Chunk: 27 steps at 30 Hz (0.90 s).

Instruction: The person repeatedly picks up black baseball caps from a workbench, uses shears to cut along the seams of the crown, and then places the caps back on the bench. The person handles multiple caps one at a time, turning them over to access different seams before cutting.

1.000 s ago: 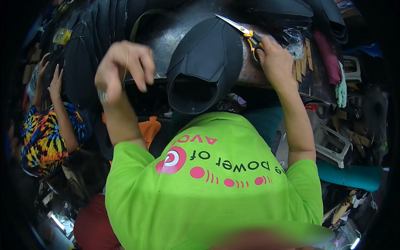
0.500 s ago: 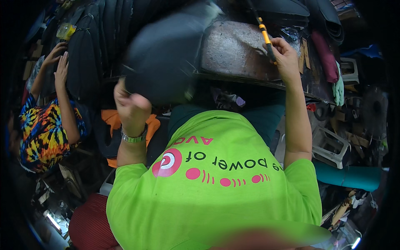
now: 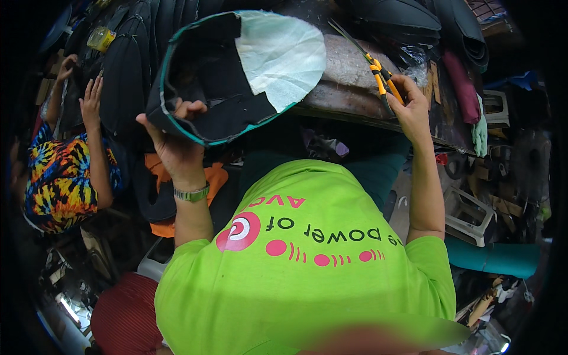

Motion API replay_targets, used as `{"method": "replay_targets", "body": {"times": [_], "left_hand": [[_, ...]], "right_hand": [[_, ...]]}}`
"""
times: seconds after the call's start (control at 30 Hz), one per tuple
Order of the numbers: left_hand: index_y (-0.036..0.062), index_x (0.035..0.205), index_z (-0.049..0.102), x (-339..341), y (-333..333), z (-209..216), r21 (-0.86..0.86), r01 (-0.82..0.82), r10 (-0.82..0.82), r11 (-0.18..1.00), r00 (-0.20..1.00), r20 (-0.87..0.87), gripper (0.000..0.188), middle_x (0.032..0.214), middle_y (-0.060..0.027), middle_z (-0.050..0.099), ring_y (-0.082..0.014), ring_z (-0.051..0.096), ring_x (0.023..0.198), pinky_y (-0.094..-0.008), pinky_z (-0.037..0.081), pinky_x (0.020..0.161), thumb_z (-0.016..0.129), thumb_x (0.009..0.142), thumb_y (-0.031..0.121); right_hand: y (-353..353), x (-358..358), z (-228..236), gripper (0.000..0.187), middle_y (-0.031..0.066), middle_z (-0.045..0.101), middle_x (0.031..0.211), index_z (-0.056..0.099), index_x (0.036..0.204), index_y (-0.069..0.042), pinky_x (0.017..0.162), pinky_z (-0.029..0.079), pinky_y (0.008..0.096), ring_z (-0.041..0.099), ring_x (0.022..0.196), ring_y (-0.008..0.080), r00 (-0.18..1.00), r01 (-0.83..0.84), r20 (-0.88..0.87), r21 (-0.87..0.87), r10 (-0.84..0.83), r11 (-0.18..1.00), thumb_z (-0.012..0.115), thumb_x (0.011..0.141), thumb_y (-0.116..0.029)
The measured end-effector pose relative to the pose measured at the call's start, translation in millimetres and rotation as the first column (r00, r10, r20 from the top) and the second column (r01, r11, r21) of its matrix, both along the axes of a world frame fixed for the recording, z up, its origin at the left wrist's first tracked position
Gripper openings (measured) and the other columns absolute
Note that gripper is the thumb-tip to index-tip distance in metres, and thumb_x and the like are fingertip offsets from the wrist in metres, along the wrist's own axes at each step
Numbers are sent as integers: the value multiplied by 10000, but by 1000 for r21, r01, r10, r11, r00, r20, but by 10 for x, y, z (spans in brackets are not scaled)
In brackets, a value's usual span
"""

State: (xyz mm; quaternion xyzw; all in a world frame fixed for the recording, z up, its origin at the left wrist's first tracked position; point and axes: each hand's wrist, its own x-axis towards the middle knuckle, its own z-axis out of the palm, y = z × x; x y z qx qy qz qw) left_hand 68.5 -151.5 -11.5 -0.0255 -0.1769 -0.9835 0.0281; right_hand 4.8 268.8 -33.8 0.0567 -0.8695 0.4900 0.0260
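My left hand (image 3: 173, 145) grips the near left edge of a curved black fabric shell (image 3: 222, 83), thumb outside and fingertips inside. The shell is tilted so its hollow inside shows, with a teal-edged rim and a pale whitish lining patch (image 3: 287, 56) on its right part. In my right hand (image 3: 412, 109) is a pair of scissors (image 3: 377, 68) with orange and black handles, the fingers closed around them. Their blades point up and left, near the shell's right side but apart from it.
Under the scissors lies a worn, plastic-wrapped block (image 3: 343, 97) on the dark bench. Black padded pieces (image 3: 124, 89) line the back left. A co-worker in a colourful patterned shirt (image 3: 65, 183) sits at left. A plastic stool (image 3: 470, 216) and teal roll (image 3: 497, 255) are at right.
The shell has turned from its dark, motion-blurred outer side to its open inside with the whitish lining. The scissors' handles have spread apart in my right hand. The co-worker's hands have moved slightly.
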Motion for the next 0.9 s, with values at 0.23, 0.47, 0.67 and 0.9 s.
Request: {"method": "replay_targets", "body": {"times": [0.23, 0.47, 0.67, 0.9], "left_hand": [[45, 906, 663, -155, 146, -474, 101, -24, 1, 995, 973, 229, 357, 756, -45, 494, -200, 437, 769, -406, 415, 913, 671, 932, 401], [13, 1052, 628, -158, 122, -797, 127, -30, -2, 991, 970, 242, 404, 763, -16, 484, -174, 465, 774, -373, 399, 907, 711, 911, 381], [3, 1113, 603, -138, 127, -866, 198, -13, -25, 980, 982, 187, 411, 776, 9, 489, -147, 468, 755, -371, 397, 902, 718, 914, 344], [8, 928, 687, -110, 94, -1018, 214, 46, -80, 976, 985, 152, 468, 868, -110, 630, -327, 607, 896, -443, 443, 950, 576, 985, 459]], "right_hand": [[-104, 80, 102, 330, 161, 705, 963, 655, 1085, -25, 791, 489, 380, 682, 864, 306, 942, 60, -313, 516, 123, 855, 738, 799, -169], [-78, 84, 62, 305, 147, 715, 902, 678, 1050, -85, 755, 495, 430, 678, 846, 357, 981, 127, -192, 578, -16, 806, 764, 799, -235], [-41, -63, 50, 288, 164, 728, 924, 676, 1059, -86, 756, 527, 444, 694, 863, 369, 963, 269, -185, 634, -195, 725, 746, 839, -258], [13, -195, 58, 352, 198, 687, 1099, 648, 1145, -39, 867, 505, 456, 656, 1012, 392, 987, 161, -103, 660, -124, 734, 711, 868, -248]]}}
